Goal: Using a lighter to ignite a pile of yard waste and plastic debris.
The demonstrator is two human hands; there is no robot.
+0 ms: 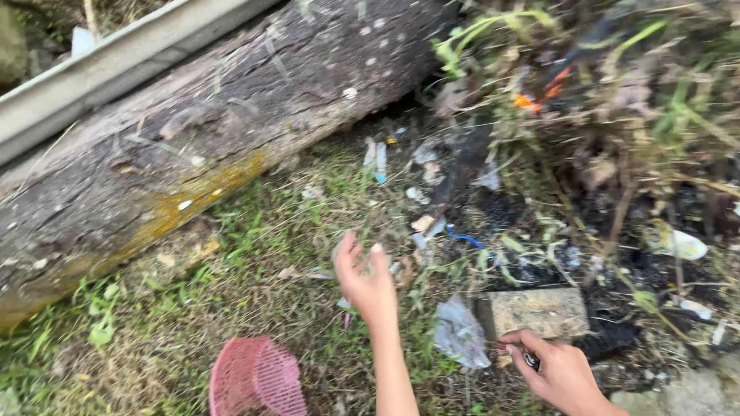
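Two bare hands work low over a littered patch of grass beside a burning heap of brush. The left hand [367,281] is raised with fingers spread and holds nothing, hovering above scraps of paper and plastic on the ground. The right hand [556,371] is closed around a small dark object [530,359], which peeks out between thumb and fingers near the lower right, just beside a flat grey brick [533,311]; it looks small, rigid and light, likely easy to pinch but easy to drop into the debris, so a firm pinch across its body seems the sound hold. A crumpled clear plastic bag [459,333] lies between the two hands, soft and limp. A pink mesh basket [257,377] rests on the grass well left of the left forearm, apart from both hands. Small orange flames [539,91] show in the brush pile [617,100] at the upper right, above charred black ground, so that side offers little safe room. A thick weathered log [193,146] slants across the upper left, closing off that edge, with a pale concrete kerb [116,62] behind it. The freest room lies on the grass toward the lower left.
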